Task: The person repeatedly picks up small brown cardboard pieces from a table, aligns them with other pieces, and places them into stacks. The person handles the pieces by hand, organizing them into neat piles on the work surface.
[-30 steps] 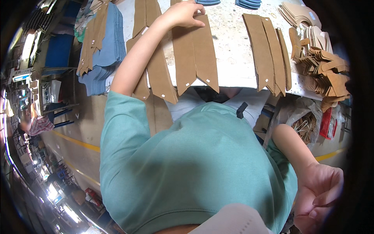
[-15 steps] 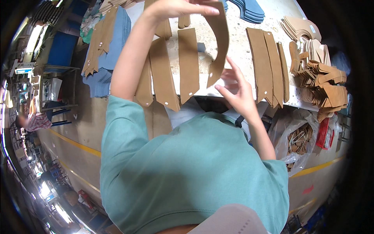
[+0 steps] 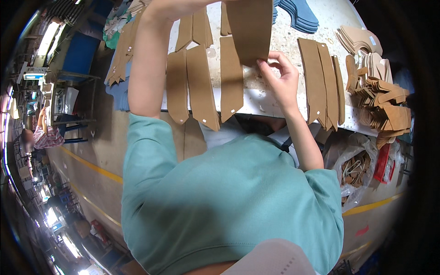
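A long brown strip [image 3: 250, 32], leather-like and flat, is held up above the table, its top end beyond the upper edge of view. My right hand [image 3: 283, 78] pinches its lower right corner between thumb and fingers. At the top edge, my left hand [image 3: 190, 6] reaches toward the strip's upper part; its fingers are out of view. Beneath lie more brown strips with pointed ends and small white marks: one [image 3: 231, 82] just under the held strip, a pile [image 3: 201, 87] to its left and another [image 3: 177, 87] beside that.
More brown strips [image 3: 311, 78] lie at the right of the white table [image 3: 270, 103]. Beyond them are tan cut pieces [image 3: 389, 98] in a heap and blue-grey pieces [image 3: 298, 16] at the back. A plastic bag of scraps [image 3: 353, 169] stands below the right edge. A person [image 3: 48, 135] is far left.
The held strip has turned its broad face toward me and risen. My right hand has closed on its lower corner, and my left hand has moved up, mostly out of view.
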Demonstrator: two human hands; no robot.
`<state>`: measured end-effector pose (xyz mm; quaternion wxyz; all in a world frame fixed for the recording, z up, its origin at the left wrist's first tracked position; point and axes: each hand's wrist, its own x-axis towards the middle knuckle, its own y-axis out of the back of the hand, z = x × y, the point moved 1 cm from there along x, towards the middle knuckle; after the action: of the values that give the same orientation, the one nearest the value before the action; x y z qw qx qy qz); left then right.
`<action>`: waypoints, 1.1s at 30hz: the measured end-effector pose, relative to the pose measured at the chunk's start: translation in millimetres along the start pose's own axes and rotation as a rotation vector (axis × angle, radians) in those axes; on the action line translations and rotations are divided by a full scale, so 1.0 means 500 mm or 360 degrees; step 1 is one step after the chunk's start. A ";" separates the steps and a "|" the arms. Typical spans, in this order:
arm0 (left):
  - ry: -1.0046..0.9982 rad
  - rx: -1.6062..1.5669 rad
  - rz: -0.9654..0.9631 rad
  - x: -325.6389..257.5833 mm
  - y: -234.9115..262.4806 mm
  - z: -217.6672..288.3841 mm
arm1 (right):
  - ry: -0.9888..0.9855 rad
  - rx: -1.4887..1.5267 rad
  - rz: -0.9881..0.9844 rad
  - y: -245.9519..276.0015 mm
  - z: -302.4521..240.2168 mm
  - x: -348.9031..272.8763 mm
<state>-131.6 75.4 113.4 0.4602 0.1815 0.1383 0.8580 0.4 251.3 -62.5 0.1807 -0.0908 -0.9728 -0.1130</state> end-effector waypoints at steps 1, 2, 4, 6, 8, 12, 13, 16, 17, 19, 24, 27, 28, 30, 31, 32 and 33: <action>-0.0028 0.0017 0.0087 0.000 0.008 -0.006 | 0.0030 0.0198 -0.0007 0.000 -0.001 -0.007; -0.0054 0.0032 0.0171 -0.003 0.014 -0.020 | -0.0058 0.0430 0.0018 -0.003 -0.005 -0.028; 0.0043 0.0252 0.0253 -0.009 0.036 -0.057 | -0.0183 0.0799 0.0042 -0.011 -0.016 -0.075; 0.0170 0.0515 0.0091 -0.006 0.049 -0.114 | -0.0381 0.0745 -0.0115 -0.027 -0.022 -0.114; 0.0303 0.0480 -0.0078 -0.003 0.039 -0.183 | -0.0511 0.0597 -0.0296 -0.037 -0.028 -0.145; 0.0615 0.0793 -0.0196 -0.014 0.006 -0.281 | -0.0686 0.0433 -0.0422 -0.057 -0.028 -0.164; 0.0675 0.0884 -0.0211 -0.013 0.001 -0.294 | -0.0728 0.0370 -0.0494 -0.057 -0.027 -0.164; 0.0665 0.0952 -0.0194 -0.013 -0.006 -0.314 | -0.0688 0.0243 -0.0544 -0.051 -0.025 -0.158; 0.0645 0.0981 -0.0176 -0.012 -0.008 -0.317 | -0.0707 0.0222 -0.0545 -0.050 -0.026 -0.157; 0.0617 0.0939 -0.0146 -0.013 -0.012 -0.322 | -0.0688 0.0194 -0.0543 -0.050 -0.026 -0.154; 0.0666 0.1112 -0.0072 -0.010 -0.021 -0.322 | -0.0673 0.0150 -0.0501 -0.053 -0.027 -0.149; 0.0678 0.1215 -0.0056 -0.011 -0.029 -0.315 | -0.0661 0.0112 -0.0501 -0.055 -0.028 -0.147; 0.0713 0.1225 -0.0046 -0.011 -0.031 -0.314 | -0.0673 0.0103 -0.0509 -0.055 -0.028 -0.148; 0.0720 0.1322 -0.0042 -0.007 -0.036 -0.314 | -0.0636 0.0067 -0.0470 -0.057 -0.030 -0.148; 0.0693 0.1407 -0.0048 -0.005 -0.039 -0.316 | -0.0637 0.0066 -0.0461 -0.057 -0.030 -0.149; 0.0665 0.1492 -0.0052 -0.005 -0.041 -0.318 | -0.0603 0.0019 -0.0485 -0.056 -0.030 -0.149; 0.0619 0.1506 -0.0060 -0.003 -0.042 -0.320 | -0.0588 -0.0012 -0.0518 -0.053 -0.029 -0.149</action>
<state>-185.5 74.4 -38.8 0.3088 0.2044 0.5978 0.7110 68.1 211.9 -82.2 -0.0211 0.0474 -0.9907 -0.1258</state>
